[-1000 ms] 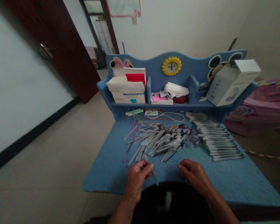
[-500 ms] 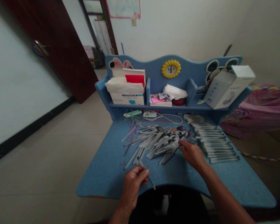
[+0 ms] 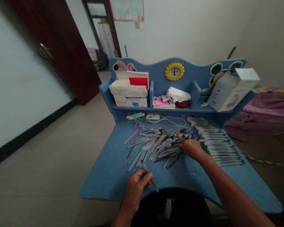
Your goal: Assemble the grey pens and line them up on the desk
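Note:
Near the desk's front edge, my left hand pinches a slim, pale pen between thumb and fingers, its dark end pointing up and away from me. My right hand reaches to the right side of a loose pile of pens with pale barrels and black parts. Its fingertips are drawn together at the pile; whatever they hold there is too small to make out. To the right of that hand, many similar pens lie side by side in a long row running away from me.
The blue desk has a rear shelf holding a mask box, a yellow flower clock, papers and a white box. A white cable lies behind the pile. Pink cloth hangs at the right.
My right hand has shifted slightly up and left, farther into the pile. My left hand keeps its hold on the pen, almost unmoved. The view has tilted slightly.

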Demonstrator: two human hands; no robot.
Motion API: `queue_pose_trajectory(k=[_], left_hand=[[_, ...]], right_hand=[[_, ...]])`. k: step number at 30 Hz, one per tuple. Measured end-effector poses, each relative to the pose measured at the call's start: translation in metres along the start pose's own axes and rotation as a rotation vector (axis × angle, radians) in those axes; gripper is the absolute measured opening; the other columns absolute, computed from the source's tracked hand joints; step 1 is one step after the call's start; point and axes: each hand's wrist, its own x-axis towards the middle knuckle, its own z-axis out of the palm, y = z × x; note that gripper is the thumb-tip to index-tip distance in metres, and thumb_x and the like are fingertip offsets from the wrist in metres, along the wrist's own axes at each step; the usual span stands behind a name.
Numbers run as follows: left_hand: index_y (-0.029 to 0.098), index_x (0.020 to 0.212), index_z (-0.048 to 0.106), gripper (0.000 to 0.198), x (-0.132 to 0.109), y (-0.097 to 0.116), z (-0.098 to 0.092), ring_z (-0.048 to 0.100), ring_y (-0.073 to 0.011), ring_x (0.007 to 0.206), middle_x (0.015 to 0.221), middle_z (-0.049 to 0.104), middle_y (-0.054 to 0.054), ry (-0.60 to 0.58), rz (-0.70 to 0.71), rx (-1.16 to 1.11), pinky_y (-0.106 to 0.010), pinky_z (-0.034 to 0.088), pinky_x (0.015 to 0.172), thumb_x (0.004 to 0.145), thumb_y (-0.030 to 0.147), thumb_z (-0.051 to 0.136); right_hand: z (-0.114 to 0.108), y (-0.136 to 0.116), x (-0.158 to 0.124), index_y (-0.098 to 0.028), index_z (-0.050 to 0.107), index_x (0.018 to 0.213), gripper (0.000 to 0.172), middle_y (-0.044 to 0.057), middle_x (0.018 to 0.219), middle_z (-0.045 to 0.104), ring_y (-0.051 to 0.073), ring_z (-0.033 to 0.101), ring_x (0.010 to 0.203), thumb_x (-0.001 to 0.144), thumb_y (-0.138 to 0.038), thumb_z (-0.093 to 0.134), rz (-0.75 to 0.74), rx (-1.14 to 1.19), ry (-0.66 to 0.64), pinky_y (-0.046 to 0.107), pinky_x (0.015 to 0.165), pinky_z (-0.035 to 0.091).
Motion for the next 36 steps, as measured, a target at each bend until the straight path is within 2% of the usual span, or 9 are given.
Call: queue_pose_trajectory(k=[5,7,9,10,13,16,22,31,36], left_hand=[[0.013,0.067,0.065,0.02,-0.001,0.005,0.004,0.051,-0.0093,0.052,0.058,0.059,0.0,0.04,0.0,-0.082,-0.02,0.042,0.051,0.068,0.033,0.068],[0.012,0.067,0.064,0.019,0.0,0.011,0.007,0.051,-0.0084,0.051,0.059,0.06,0.0,0.06,-0.013,-0.186,-0.02,0.042,0.05,0.067,0.03,0.07],[0.012,0.068,0.063,0.018,0.001,0.018,0.012,0.051,-0.0076,0.05,0.062,0.061,0.0,0.06,-0.013,-0.298,-0.019,0.042,0.049,0.065,0.028,0.071],[0.012,0.069,0.063,0.017,0.003,0.022,0.015,0.052,-0.0072,0.05,0.063,0.062,0.0,0.057,-0.008,-0.343,-0.019,0.042,0.049,0.065,0.027,0.071],[0.013,0.072,0.063,0.017,0.007,0.031,0.024,0.053,-0.0067,0.053,0.067,0.063,0.0,0.036,0.01,-0.433,-0.018,0.043,0.05,0.065,0.025,0.072],[0.012,0.073,0.063,0.017,0.01,0.037,0.034,0.053,-0.0068,0.053,0.068,0.064,0.0,0.019,0.025,-0.457,-0.018,0.044,0.05,0.065,0.024,0.073],[0.012,0.073,0.063,0.018,0.01,0.038,0.045,0.053,-0.0066,0.053,0.067,0.063,-0.001,0.019,0.041,-0.46,-0.017,0.045,0.049,0.065,0.024,0.073],[0.011,0.073,0.062,0.017,0.002,0.033,0.051,0.054,-0.0068,0.053,0.067,0.062,-0.001,-0.011,0.045,-0.355,-0.018,0.046,0.05,0.068,0.025,0.07],[0.012,0.076,0.06,0.022,0.002,0.035,0.049,0.055,-0.0086,0.052,0.066,0.062,0.0,-0.025,0.007,-0.341,-0.021,0.046,0.049,0.064,0.025,0.072]], right_hand=[[0.0,0.008,-0.013,-0.017,0.054,0.099,0.02,0.009,0.076,0.068,0.021,0.064,0.073,0.084,-0.02,0.042,0.057,0.057,0.062,0.026,0.062,0.04],[0.002,0.004,-0.027,-0.018,0.052,0.093,0.015,0.004,0.072,0.065,0.018,0.062,0.068,0.083,-0.022,0.043,0.071,0.192,0.124,0.025,0.06,0.039],[0.005,-0.005,-0.045,-0.019,0.049,0.081,0.005,-0.001,0.064,0.058,0.014,0.057,0.061,0.079,-0.024,0.048,0.064,0.493,0.178,0.023,0.057,0.038],[0.007,-0.013,-0.055,-0.02,0.047,0.075,0.007,-0.003,0.061,0.054,0.013,0.055,0.058,0.077,-0.024,0.051,0.053,0.692,0.177,0.022,0.055,0.038],[0.012,-0.038,-0.084,-0.02,0.043,0.069,0.015,-0.006,0.056,0.047,0.01,0.05,0.052,0.074,-0.027,0.055,0.035,1.226,0.035,0.02,0.048,0.038],[0.014,-0.058,-0.105,-0.02,0.045,0.069,0.018,-0.007,0.053,0.048,0.009,0.049,0.048,0.071,-0.028,0.06,0.058,1.476,-0.052,0.019,0.046,0.038],[0.019,-0.07,-0.114,-0.019,0.048,0.069,0.021,-0.006,0.053,0.053,0.007,0.047,0.044,0.07,-0.029,0.066,0.088,1.631,-0.045,0.017,0.043,0.037],[0.021,-0.077,-0.111,-0.018,0.049,0.069,0.017,-0.007,0.051,0.052,0.006,0.046,0.042,0.071,-0.024,0.064,0.089,1.66,-0.028,0.016,0.041,0.036],[0.026,-0.081,-0.111,-0.017,0.055,0.074,0.017,-0.007,0.052,0.052,0.006,0.047,0.043,0.07,-0.028,0.066,0.125,1.702,0.011,0.017,0.041,0.036]])
